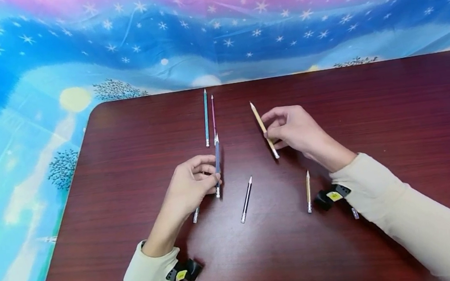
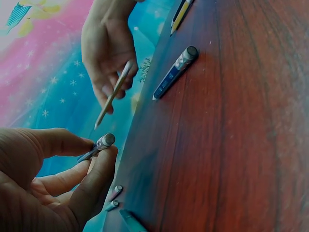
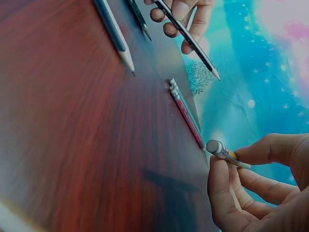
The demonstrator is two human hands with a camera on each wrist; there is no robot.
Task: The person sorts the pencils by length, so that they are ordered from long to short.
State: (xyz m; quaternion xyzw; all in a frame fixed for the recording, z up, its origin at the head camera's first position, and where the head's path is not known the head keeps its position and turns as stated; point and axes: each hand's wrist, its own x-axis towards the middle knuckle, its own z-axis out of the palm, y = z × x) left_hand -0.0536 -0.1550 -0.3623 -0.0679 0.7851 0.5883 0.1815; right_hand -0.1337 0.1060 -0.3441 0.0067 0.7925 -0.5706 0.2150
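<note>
My left hand [image 1: 186,185] pinches a dark blue pencil [image 1: 217,153] between thumb and fingers, point facing the far side and eraser end toward me. In the left wrist view its eraser end [image 2: 106,140] sticks out of the fingertips. To the right, my right hand [image 1: 297,129] pinches a yellow pencil [image 1: 258,117], tilted with its point away and to the left. The right wrist view shows that pencil's white eraser [image 3: 215,146] close up, held above the table. A teal pencil [image 1: 206,119] and a pink pencil [image 1: 213,114] lie side by side beyond the left hand.
On the dark wooden table [image 1: 417,126], a black pencil [image 1: 246,198] and a shorter-looking yellow pencil [image 1: 309,191] lie nearer me. One pencil end [image 1: 196,215] shows beneath the left hand, another [image 1: 355,213] by the right sleeve. A snowflake-patterned cloth [image 1: 212,34] hangs behind the far edge.
</note>
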